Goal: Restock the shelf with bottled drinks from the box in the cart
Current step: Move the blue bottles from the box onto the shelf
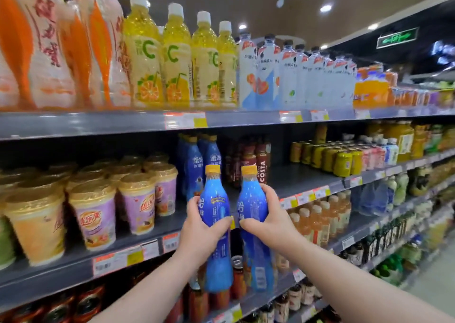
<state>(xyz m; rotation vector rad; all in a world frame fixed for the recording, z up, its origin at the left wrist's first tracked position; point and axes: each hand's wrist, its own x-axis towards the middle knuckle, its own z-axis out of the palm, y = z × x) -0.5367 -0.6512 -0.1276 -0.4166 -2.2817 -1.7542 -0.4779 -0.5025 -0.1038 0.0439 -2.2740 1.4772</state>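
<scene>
Shelf (295,177): stocked blue bottles (194,170), cups (140,199) beside

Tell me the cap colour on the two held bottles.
Yellow caps, seen best in the head view.

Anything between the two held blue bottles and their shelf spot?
Nothing visible. Left hand holds the left bottle, right hand the right bottle, facing bare shelf before the stocked bottles; cups stand left, Costa bottles right.

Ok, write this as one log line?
left hand: holds yellow-capped blue plastic bottle | right hand: holds second blue plastic bottle | ahead: grey metal shelf
</scene>
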